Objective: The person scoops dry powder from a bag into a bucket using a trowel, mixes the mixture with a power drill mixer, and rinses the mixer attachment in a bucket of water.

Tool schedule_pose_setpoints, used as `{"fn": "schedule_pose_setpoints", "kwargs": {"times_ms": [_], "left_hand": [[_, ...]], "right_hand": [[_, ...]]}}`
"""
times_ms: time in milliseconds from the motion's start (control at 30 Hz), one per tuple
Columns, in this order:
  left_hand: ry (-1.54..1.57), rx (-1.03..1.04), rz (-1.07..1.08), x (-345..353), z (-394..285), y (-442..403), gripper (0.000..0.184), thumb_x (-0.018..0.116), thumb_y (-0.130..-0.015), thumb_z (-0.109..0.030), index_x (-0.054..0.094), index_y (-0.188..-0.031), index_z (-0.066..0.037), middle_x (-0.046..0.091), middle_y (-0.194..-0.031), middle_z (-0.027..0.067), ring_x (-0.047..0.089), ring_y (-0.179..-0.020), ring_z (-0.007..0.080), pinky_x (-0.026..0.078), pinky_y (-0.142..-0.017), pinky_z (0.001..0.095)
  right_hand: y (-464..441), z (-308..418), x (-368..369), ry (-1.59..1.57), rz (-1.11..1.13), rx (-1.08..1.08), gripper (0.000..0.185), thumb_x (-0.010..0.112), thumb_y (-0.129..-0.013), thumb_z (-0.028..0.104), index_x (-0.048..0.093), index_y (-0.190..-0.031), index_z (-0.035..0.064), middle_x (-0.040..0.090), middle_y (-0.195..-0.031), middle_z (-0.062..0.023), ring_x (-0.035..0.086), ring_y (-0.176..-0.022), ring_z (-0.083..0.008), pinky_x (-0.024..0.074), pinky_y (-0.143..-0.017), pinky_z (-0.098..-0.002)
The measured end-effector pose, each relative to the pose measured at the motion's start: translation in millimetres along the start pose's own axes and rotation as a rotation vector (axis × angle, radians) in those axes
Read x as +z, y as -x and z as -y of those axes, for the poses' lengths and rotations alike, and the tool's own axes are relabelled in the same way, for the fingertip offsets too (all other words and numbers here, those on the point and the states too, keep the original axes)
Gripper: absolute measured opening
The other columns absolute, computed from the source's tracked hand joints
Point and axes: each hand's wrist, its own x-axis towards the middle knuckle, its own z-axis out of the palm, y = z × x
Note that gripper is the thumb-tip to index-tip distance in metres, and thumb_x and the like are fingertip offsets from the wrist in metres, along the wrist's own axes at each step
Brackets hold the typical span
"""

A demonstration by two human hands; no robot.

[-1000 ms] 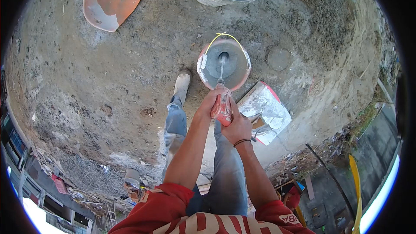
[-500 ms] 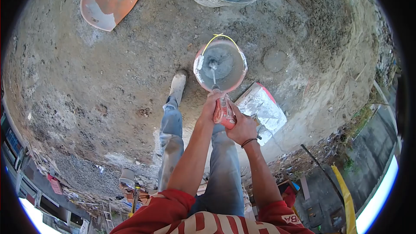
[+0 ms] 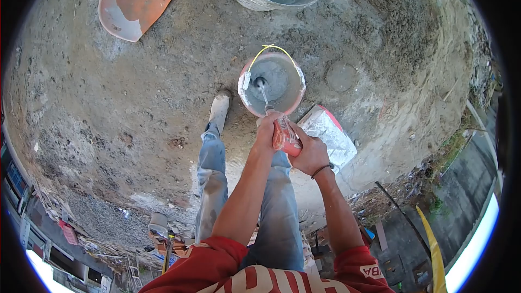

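Note:
My left hand (image 3: 266,130) is wrapped round the front of a red power drill (image 3: 286,137). My right hand (image 3: 310,154) grips the drill at its rear, with a dark band at that wrist. From the drill a mixing shaft (image 3: 264,96) reaches down into a bucket (image 3: 298,93) with a yellow handle (image 3: 281,48). Grey wet mix (image 3: 277,78) lies in the bucket, and the shaft's lower end is sunk in it left of the middle. Beside my right hand, a white and red bag (image 3: 332,140) lies on the ground.
A larger whitish tub (image 3: 255,3) of greyish liquid stands beyond the bucket. A cut orange container (image 3: 103,13) lies at upper left. My left boot (image 3: 219,109) is near the bucket. Behind me are a yellow strip (image 3: 430,239) and debris on rough ground.
The shaft's lower end has shifted left within the mix, leaving a hollow round it. The drill's rear and my right hand have swung slightly right. Both hands keep their hold.

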Motion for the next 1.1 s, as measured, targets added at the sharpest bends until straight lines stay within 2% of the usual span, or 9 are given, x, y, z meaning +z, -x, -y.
{"fn": "schedule_pose_setpoints", "kwargs": {"times_ms": [567,700,733,800,867,933,1000,1067,1100], "left_hand": [[0.131,0.159,-0.068,55,41,-14,0.019,0.070,-0.089,-0.018,0.058,-0.101,-0.009,0.065,-0.088,0.0100,0.069,-0.071,0.0264,0.062,-0.067,0.0438],[0.075,0.099,-0.116,52,39,-20,0.018,0.070,-0.090,-0.019,0.059,-0.100,-0.010,0.066,-0.088,0.0092,0.069,-0.073,0.0256,0.062,-0.068,0.0423],[0.057,0.093,-0.070,47,39,-16,0.017,0.069,-0.091,-0.019,0.060,-0.102,-0.009,0.067,-0.090,0.0097,0.069,-0.074,0.0253,0.062,-0.069,0.0414],[0.024,0.084,-0.023,29,32,-22,0.018,0.069,-0.092,-0.020,0.062,-0.103,-0.008,0.068,-0.092,0.0101,0.070,-0.075,0.0249,0.061,-0.070,0.0405],[-0.186,0.078,0.124,2,17,-32,0.022,0.065,-0.097,-0.023,0.064,-0.108,-0.004,0.071,-0.099,0.0122,0.072,-0.082,0.0247,0.062,-0.075,0.0398],[-0.337,0.149,0.228,-6,-2,-22,0.028,0.061,-0.099,-0.025,0.064,-0.112,0.000,0.071,-0.104,0.0135,0.073,-0.092,0.0250,0.062,-0.082,0.0401],[-0.447,0.178,0.341,-24,-23,-13,0.035,0.060,-0.099,-0.028,0.062,-0.116,0.002,0.071,-0.110,0.0172,0.072,-0.099,0.0296,0.061,-0.088,0.0433],[-0.279,-0.127,0.408,12,-42,26,0.043,0.059,-0.098,-0.030,0.060,-0.124,0.004,0.069,-0.116,0.0225,0.071,-0.101,0.0353,0.060,-0.091,0.0472],[-0.296,-0.151,0.280,0,-51,27,0.046,0.059,-0.098,-0.031,0.058,-0.127,0.004,0.068,-0.119,0.0249,0.071,-0.102,0.0372,0.060,-0.092,0.0493]], "right_hand": [[-21,-69,-36,-0.030,0.025,-0.162,0.086,0.080,-0.070,0.022,0.054,-0.152,0.0263,0.077,-0.089,-0.0201,0.074,-0.083,-0.0438,0.0623,-0.080,-0.0517],[-17,-68,-31,0.013,0.019,-0.115,0.086,0.080,-0.072,0.023,0.052,-0.153,0.0278,0.077,-0.091,-0.0195,0.074,-0.083,-0.0443,0.0622,-0.079,-0.0524],[-13,-64,-27,0.005,0.019,-0.111,0.086,0.080,-0.072,0.023,0.052,-0.153,0.0278,0.077,-0.091,-0.0195,0.074,-0.083,-0.0443,0.0622,-0.079,-0.0524],[-7,-50,-19,-0.033,-0.014,-0.009,0.086,0.078,-0.074,0.034,0.049,-0.155,0.0335,0.076,-0.089,-0.0214,0.074,-0.084,-0.0451,0.0612,-0.079,-0.0542],[0,-35,-3,-0.040,-0.032,0.013,0.088,0.076,-0.077,0.035,0.043,-0.159,0.0332,0.076,-0.094,-0.0231,0.075,-0.084,-0.0448,0.0611,-0.078,-0.0549],[8,-15,15,-0.040,-0.050,0.083,0.091,0.075,-0.080,0.033,0.036,-0.163,0.0300,0.076,-0.100,-0.0232,0.075,-0.084,-0.0437,0.0607,-0.075,-0.0556],[11,5,33,-0.079,-0.076,0.161,0.089,0.076,-0.081,0.033,0.038,-0.162,0.0253,0.076,-0.102,-0.0193,0.075,-0.081,-0.0427,0.0609,-0.072,-0.0535],[14,24,57,-0.202,-0.140,0.192,0.097,0.079,-0.080,0.034,0.032,-0.164,0.0243,0.075,-0.109,-0.0191,0.075,-0.083,-0.0420,0.0611,-0.072,-0.0526],[14,32,62,-0.226,-0.158,0.225,0.097,0.079,-0.080,0.034,0.032,-0.164,0.0243,0.075,-0.109,-0.0191,0.075,-0.083,-0.0420,0.0611,-0.072,-0.0526]]}}
